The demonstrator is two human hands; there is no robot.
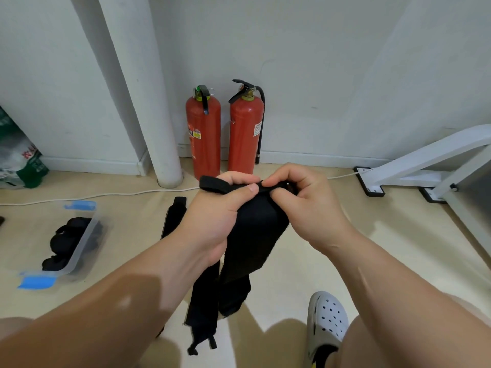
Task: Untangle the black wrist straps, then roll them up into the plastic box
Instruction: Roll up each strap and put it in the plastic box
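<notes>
While the black wrist strap (255, 235) hangs above the floor, I see the left hand (212, 216) curled round its upper part, with the thumb pressed on the narrow band on top. The right hand (305, 205) pinches that same band between thumb and bent fingers. The strap's wide part droops between the forearms. A second strap (174, 216) lies on the floor behind the left wrist. To the left sits the clear plastic box (86, 235), with rolled straps (69, 243) inside. Two red fire extinguishers (203, 134) stand by the wall.
</notes>
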